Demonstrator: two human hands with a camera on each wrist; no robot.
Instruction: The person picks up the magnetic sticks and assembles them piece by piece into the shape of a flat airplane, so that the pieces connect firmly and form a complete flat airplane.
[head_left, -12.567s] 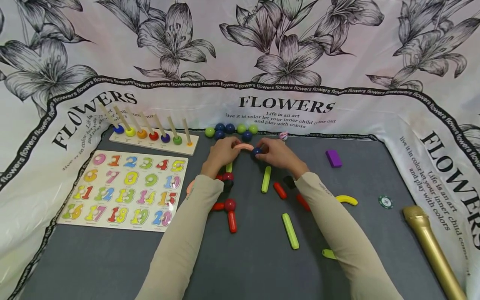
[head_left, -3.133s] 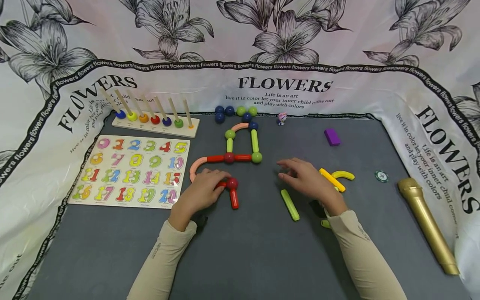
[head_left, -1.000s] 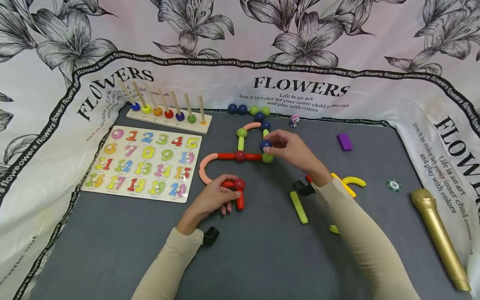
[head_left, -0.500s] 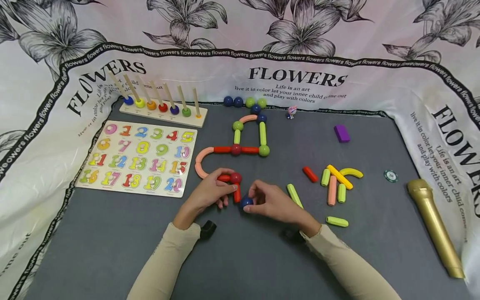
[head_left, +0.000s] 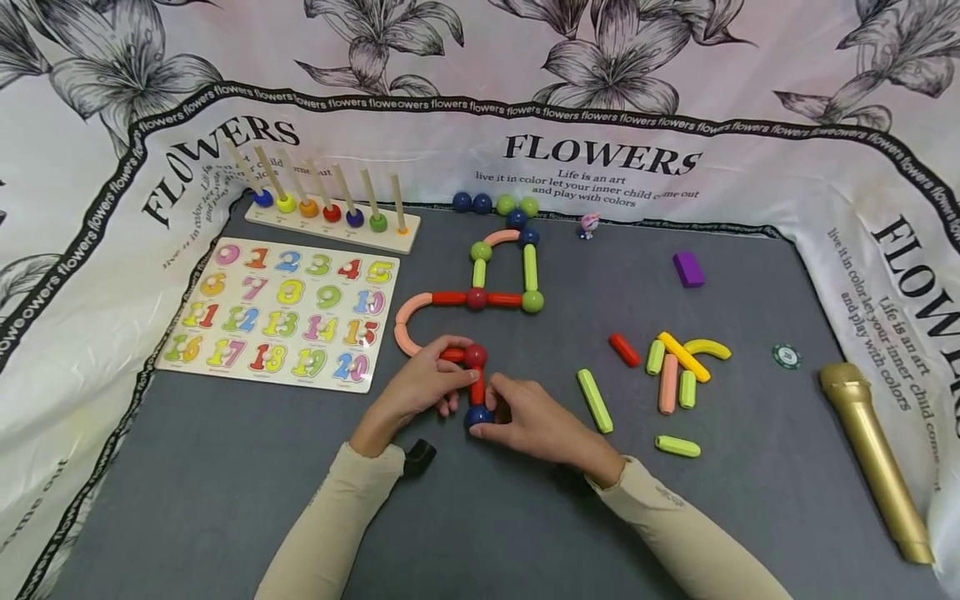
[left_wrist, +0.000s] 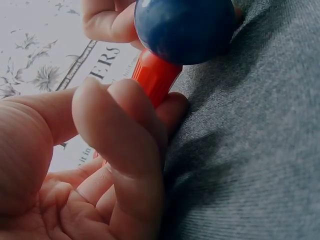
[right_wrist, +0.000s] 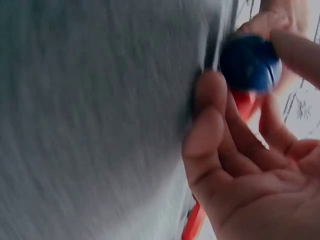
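A dark blue ball [head_left: 477,416] sits at the near end of a short red rod [head_left: 477,390] on the grey surface [head_left: 225,467], close to the person's body. The right hand [head_left: 534,423] pinches this ball between thumb and fingertips, its fingers curled round it; the right wrist view shows the ball [right_wrist: 250,62] against the rod's end, though that picture is blurred. The left hand [head_left: 423,385] holds the red rod from the other side, fingers pressed together and curled against it, as the left wrist view shows with the rod [left_wrist: 156,75] running up to the ball [left_wrist: 185,29]. At the rod's far end is a dark red ball [head_left: 475,356], with another red piece leading left under the left hand's fingers.

Beyond lies a joined figure of rods and balls [head_left: 480,287], with a pink curve on its left. Loose balls [head_left: 495,205] lie at the far edge. To the right lies a scatter of coloured rods [head_left: 671,371], then a purple block [head_left: 688,269], a green chip [head_left: 786,357] and a gold microphone [head_left: 873,458]. To the left lie a number puzzle board [head_left: 288,312] and a peg rack with beads [head_left: 330,218].
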